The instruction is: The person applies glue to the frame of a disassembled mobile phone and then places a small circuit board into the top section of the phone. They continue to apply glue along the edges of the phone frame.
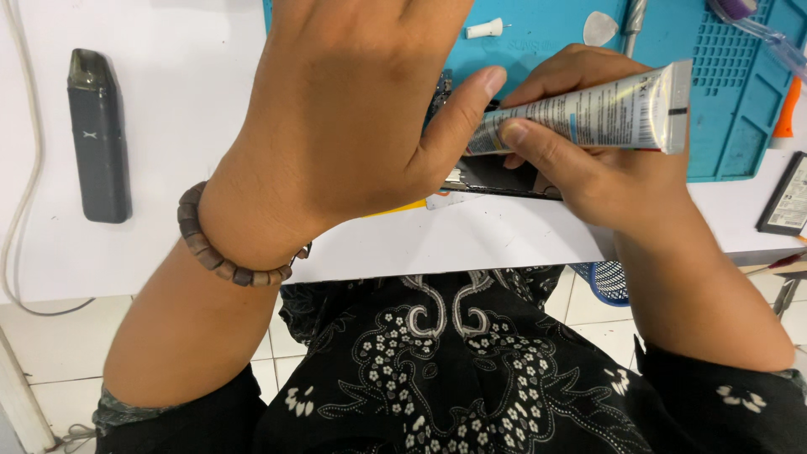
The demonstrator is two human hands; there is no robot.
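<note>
Two hands were at work: the adhesive tube [588,113] was pinched in the closed right hand [588,160], its nozzle down at the opened phone [496,175] on the white table [471,235], which was covered and steadied by the spread, empty left hand [353,118]. Glue application was judged underway; gentle squeezing would be needed.

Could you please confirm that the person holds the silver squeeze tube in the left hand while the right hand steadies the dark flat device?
Not quite: the head view shows the silver squeeze tube in the right hand, while the left hand steadies the dark flat device.
</note>
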